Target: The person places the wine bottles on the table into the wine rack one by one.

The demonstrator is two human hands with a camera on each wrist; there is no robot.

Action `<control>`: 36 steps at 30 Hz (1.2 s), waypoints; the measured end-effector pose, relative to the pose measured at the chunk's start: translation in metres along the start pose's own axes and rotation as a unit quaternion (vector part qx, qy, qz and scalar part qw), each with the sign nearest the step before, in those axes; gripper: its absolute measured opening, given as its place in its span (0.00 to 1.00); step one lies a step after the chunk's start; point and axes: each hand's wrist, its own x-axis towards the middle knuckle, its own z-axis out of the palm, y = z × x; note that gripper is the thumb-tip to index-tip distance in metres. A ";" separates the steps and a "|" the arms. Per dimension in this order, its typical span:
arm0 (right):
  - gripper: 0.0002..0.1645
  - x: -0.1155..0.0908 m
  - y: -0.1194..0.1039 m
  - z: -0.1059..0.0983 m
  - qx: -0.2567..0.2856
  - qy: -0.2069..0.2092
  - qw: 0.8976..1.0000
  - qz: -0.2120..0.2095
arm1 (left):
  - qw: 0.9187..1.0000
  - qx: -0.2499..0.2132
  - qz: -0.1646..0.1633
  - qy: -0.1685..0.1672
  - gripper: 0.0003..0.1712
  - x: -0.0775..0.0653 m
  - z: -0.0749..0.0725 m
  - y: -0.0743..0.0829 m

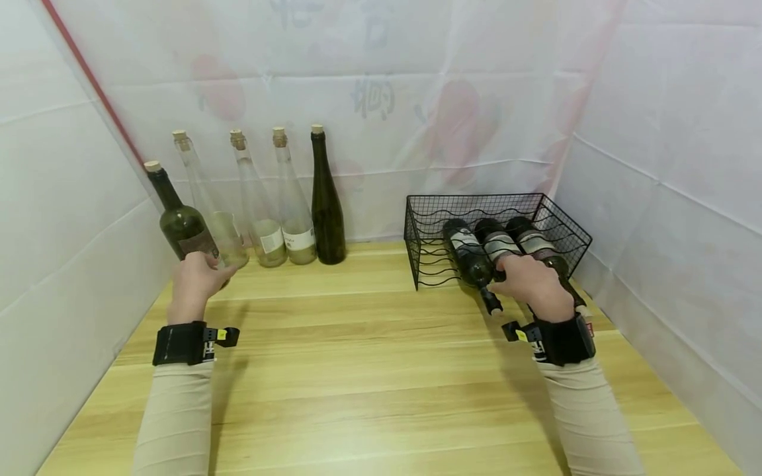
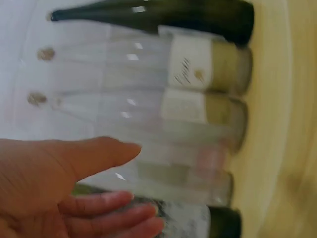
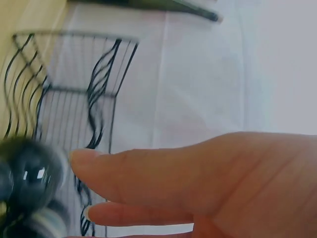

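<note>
My left hand [image 1: 196, 281] is at a dark green wine bottle [image 1: 183, 223] with a cork and a label, standing at the far left. Its fingers [image 2: 116, 218] extend over the label in the left wrist view, the thumb held apart from them. On the right, a black wire wine rack [image 1: 411, 241] holds three dark bottles lying down, necks toward me. My right hand [image 1: 532, 287] hovers over their front ends, near the leftmost lying bottle [image 1: 464, 241]. Thumb [image 3: 133, 171] and fingers reach forward, uncurled, in the right wrist view, with the rack's wires beyond.
Three clear corked bottles, one of them [image 1: 293, 198] with a white label, stand in a row along the back. A slim dark green bottle [image 1: 329, 211] ends that row. White cloth walls [image 1: 369, 79] enclose the wooden table [image 1: 333, 370] at the back and sides.
</note>
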 end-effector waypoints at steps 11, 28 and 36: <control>0.30 -0.012 -0.056 0.010 0.010 -0.009 0.993 -0.116 | 0.991 -0.060 -0.120 -0.012 0.59 0.016 0.002 -0.049; 0.28 -0.005 -0.066 0.022 0.029 -0.034 0.986 -0.163 | 0.975 -0.218 -0.036 0.002 0.42 0.045 0.019 -0.100; 0.28 -0.006 -0.064 0.024 0.043 -0.050 0.984 -0.164 | 0.978 -0.207 -0.016 -0.025 0.52 0.056 0.034 -0.113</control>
